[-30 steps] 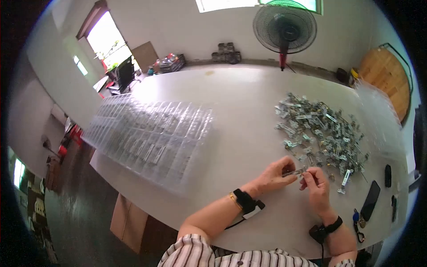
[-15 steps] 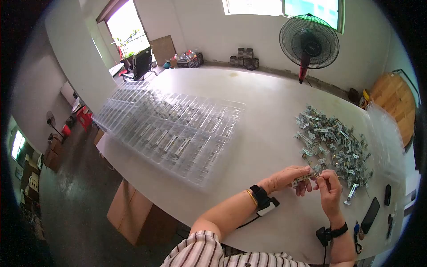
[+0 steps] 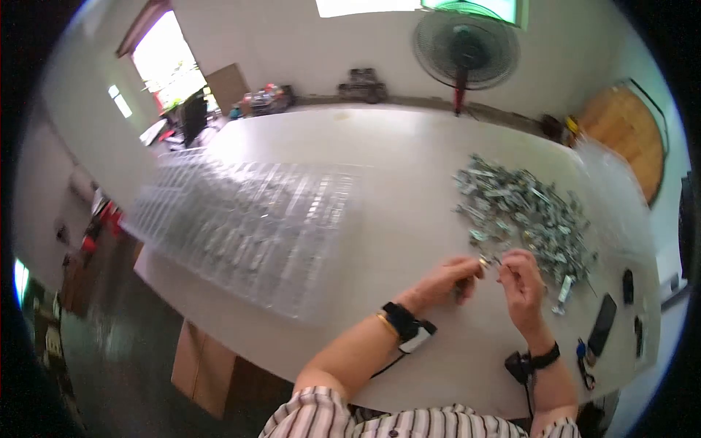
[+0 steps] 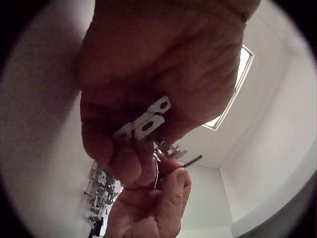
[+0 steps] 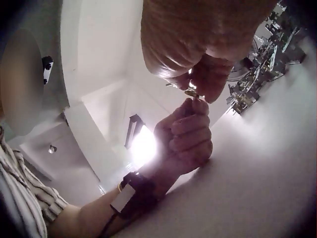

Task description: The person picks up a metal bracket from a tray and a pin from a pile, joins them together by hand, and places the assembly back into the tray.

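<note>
The left hand (image 3: 445,283) curls its fingers round a metal bracket (image 4: 148,124), whose flat plates with holes show under the palm in the left wrist view. Close by, the right hand (image 3: 523,288) pinches a small metal piece; a thin pin (image 4: 193,161) sticks out beside its fingertips. In the right wrist view the two hands meet at a small brassy part (image 5: 192,92). Just beyond them lies a heap of metal brackets (image 3: 526,212), with one long bracket (image 3: 563,294) at its near edge.
A clear compartment tray (image 3: 248,226) holding metal pieces is on the table's left. Plastic bags (image 3: 617,197), a phone (image 3: 602,324), keys (image 3: 582,350) and a small black object (image 3: 628,286) lie on the right. A fan (image 3: 465,51) stands behind.
The head view has swung, shifting the whole scene leftward since half a second ago. The left hand has turned, its fingers more curled, and the bracket in it is less visible from above.
</note>
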